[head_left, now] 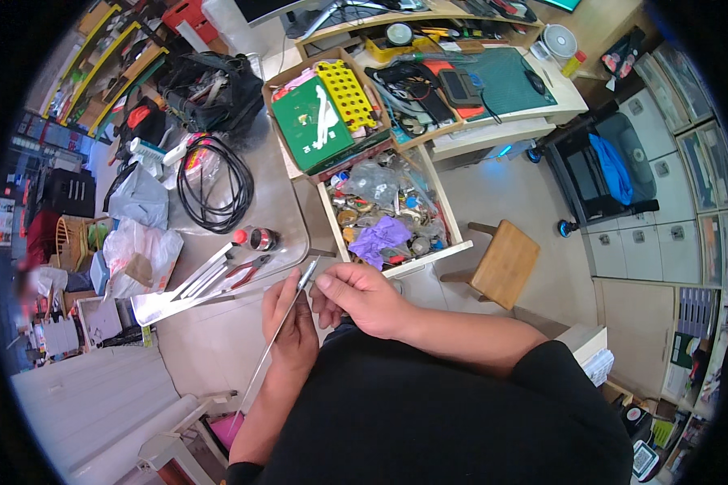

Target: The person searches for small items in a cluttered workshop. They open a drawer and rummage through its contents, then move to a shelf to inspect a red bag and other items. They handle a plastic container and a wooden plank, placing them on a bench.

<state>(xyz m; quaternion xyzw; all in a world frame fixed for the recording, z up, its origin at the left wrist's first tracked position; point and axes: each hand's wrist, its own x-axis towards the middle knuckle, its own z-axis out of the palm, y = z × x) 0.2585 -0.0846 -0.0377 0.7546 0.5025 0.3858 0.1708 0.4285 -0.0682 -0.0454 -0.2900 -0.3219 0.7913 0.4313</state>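
Observation:
My left hand [287,323] grips a long thin metal rod [260,364] that has a thicker silver fitting [306,275] at its upper end. Beside that fitting, my right hand [360,299] has its thumb and fingers curled together; what they hold, if anything, is hidden. The rod slants down past my left forearm. Ahead of my hands, the metal table holds white strips [194,287], red-handled pliers [247,275], a red-capped bottle [260,239] and a coiled black cable [218,190]. An open drawer [446,250] full of small parts and bags sits just beyond my hands.
A cardboard box with a green case [307,129] stands above the drawer. A desk [572,105] with a green mat and tools runs along the back. A wooden stool [505,259] and a black chair [574,170] stand to the right. Cluttered shelving [97,81] is at left.

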